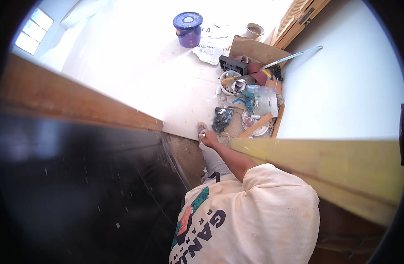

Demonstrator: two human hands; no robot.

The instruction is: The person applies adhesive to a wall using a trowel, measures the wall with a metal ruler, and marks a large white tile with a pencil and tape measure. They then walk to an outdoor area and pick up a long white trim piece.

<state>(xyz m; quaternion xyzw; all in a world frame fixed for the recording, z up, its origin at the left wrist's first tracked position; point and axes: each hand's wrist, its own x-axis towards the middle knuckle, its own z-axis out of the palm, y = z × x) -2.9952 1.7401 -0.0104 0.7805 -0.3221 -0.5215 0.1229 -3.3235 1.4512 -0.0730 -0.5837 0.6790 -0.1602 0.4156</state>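
My right hand is closed around something small with a white end, reaching forward low beside my grey-trousered leg. What the fingers hold is too small to name. Just beyond the hand my foot shows on the pale floor. A crumpled black plastic bag lies to the right of the hand. My left hand does not appear.
A glossy black panel fills the left; a yellowish board runs along the right. Ahead right, a teal power tool, white bucket and wooden strip lie cluttered. A purple lidded bucket stands farther off.
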